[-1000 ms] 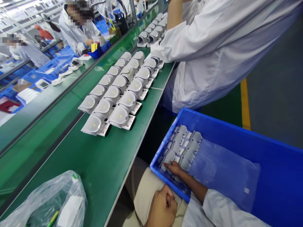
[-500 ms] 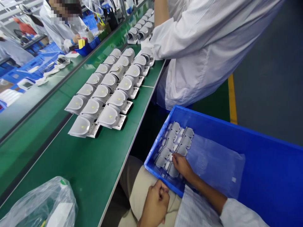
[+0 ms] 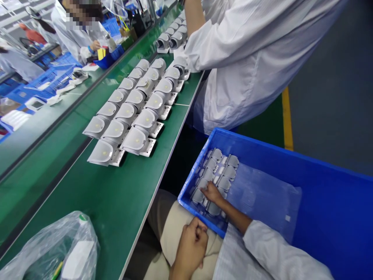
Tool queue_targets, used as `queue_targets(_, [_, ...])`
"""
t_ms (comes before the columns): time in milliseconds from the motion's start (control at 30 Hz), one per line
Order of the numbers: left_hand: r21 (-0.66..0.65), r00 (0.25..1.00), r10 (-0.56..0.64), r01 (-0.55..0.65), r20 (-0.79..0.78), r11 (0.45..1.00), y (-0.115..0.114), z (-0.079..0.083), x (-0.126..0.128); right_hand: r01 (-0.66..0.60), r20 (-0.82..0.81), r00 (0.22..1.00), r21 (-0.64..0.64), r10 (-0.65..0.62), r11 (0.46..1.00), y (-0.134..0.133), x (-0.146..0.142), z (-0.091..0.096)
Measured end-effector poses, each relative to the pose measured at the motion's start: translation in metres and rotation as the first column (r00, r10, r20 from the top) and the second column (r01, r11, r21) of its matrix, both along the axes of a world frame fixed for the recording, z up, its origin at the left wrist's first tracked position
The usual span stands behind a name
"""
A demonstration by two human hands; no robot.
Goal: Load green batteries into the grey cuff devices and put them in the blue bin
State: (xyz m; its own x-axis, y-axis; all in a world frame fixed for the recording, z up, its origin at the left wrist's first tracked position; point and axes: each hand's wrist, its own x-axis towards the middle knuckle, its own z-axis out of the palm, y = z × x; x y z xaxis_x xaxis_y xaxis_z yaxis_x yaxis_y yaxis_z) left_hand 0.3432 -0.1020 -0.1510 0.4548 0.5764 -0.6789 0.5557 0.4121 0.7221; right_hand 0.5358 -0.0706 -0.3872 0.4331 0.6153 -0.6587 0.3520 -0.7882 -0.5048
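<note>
My right hand (image 3: 212, 192) reaches into a blue plastic crate (image 3: 335, 217) and rests on a cluster of small white lamp units (image 3: 222, 171) in its near-left corner, fingers curled over one unit. My left hand (image 3: 190, 249) is a loose fist on my lap beside the crate's edge, with nothing visible in it. On the green bench (image 3: 116, 202) stand three rows of several white lamp units (image 3: 136, 105) with round lenses.
A person in a white coat (image 3: 256, 58) stands right beside the crate, arm over the bench. A clear plastic bag (image 3: 55, 252) lies at the near left. Other workers, blue bins and more units are across the conveyor (image 3: 37, 128).
My right hand shifted slightly left and up among the units in the crate. My left fist stayed on my lap. The view moved a little.
</note>
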Motion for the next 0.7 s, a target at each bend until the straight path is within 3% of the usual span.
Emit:
queue_targets(200, [-0.017,1.0,-0.006,0.006,-0.002,1.0,0.001,0.0,0.001,0.053,0.039,0.998,-0.016,-0.053,0.998,-0.059,0.034,0.019])
queue_targets(433, [-0.01,1.0,-0.013,0.013,0.003,1.0,0.003,0.002,0.004,0.029,-0.115,0.992,-0.18,-0.051,0.983,-0.091,0.004,0.012])
queue_targets(533, [-0.009,1.0,0.014,-0.014,0.007,1.0,0.003,0.002,0.001,-0.006,-0.061,0.998,-0.112,-0.001,0.994,-0.104,0.02,0.015])
queue_targets(700, [0.011,0.998,0.054,-0.054,0.03,0.998,0.004,-0.004,-0.005,-0.114,0.033,0.993,0.02,0.113,0.993,-0.151,0.061,0.032])
